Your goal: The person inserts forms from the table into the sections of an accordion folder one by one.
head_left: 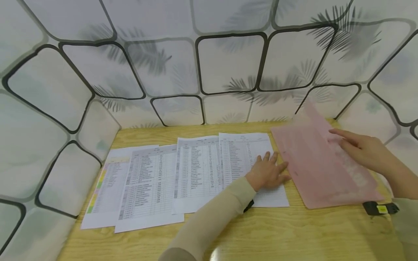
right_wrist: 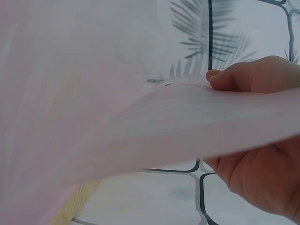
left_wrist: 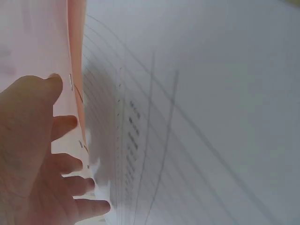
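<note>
**Pink folder half open next to a row of printouts**

Left hand (head_left: 268, 174) lies flat, fingers straight, pressing the rightmost printed sheet (head_left: 243, 154) right at the edge of the pink folder (head_left: 313, 170). Right hand (head_left: 362, 148) grips the folder's lifted flap, thumb curled over it in the right wrist view. Folder sits on the right side of the wooden desk (head_left: 261, 232), flap tilted up. Further left, three more table sheets (head_left: 148, 185) overlap in a row. My guess: that flap could slip and flop shut, or drag the top sheet askew, since they touch. Leaf-print partition (head_left: 228, 61) stands behind.
</note>
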